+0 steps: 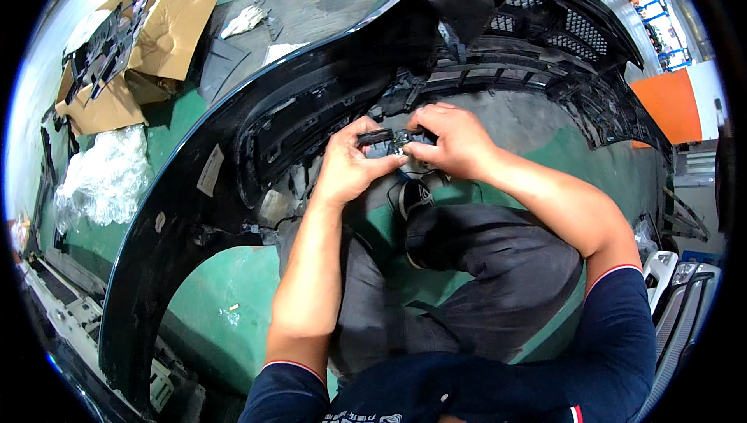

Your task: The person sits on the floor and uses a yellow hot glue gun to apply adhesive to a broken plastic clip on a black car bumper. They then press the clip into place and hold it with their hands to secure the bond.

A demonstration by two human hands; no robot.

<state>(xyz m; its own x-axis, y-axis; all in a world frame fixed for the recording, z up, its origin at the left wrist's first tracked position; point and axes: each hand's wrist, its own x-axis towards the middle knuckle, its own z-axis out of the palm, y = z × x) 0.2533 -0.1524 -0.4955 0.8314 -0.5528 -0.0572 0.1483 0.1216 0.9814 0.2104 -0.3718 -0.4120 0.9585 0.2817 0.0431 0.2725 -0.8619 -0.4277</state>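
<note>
A large black car bumper (198, 131) curves around me, its inner side facing my body. In front of its middle, my left hand (348, 160) and my right hand (453, 141) come together. Between them is a small dark part with a lighter metallic middle (399, 141), possibly a connector or sensor. The left fingers and thumb close on its left side, the right ones on its right side. Its exact kind is too small to make out. Just beyond the hands, a dark bracket or wiring (406, 90) sits against the bumper's inside.
At the far left stands an open cardboard box (175, 22) with black parts in it. Clear plastic wrap (109, 178) lies nearby on the green floor (233, 298). Mesh grille openings (576, 34) show at the back right, near an orange panel (668, 108). More car parts (685, 306) stand at right.
</note>
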